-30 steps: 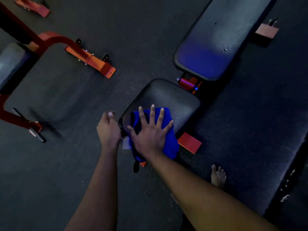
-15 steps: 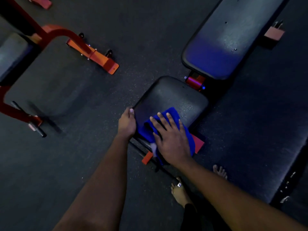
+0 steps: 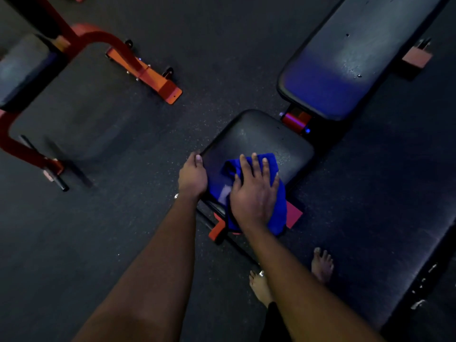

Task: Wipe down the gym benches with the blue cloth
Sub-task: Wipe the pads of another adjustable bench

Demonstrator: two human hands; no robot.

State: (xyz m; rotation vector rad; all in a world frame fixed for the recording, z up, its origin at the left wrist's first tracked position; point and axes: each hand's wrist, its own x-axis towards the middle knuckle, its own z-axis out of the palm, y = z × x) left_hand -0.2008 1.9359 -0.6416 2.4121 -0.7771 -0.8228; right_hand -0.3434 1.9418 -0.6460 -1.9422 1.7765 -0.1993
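On the near half of the seat a blue cloth is spread, bunched at its far end and hanging over the seat's near right corner. The cloth is pressed flat under the right hand, whose fingers are held straight and a little apart; blue fabric is seen past the fingertips, to the left of the thumb and below the wrist. A pale patch shows on the cloth just beside the thumb. The seat's left edge is gripped by the left hand, its fingers curled over the rim, just beside the cloth but not on it.

Beyond the seat, a red bracket is seen, and past it the long backrest, lit bluish at its near end. A red foot shows under the cloth's right side. Two bare feet are planted on the dark floor near the seat's end. Well apart at left, a red frame with an orange base bar and another pad are seen.
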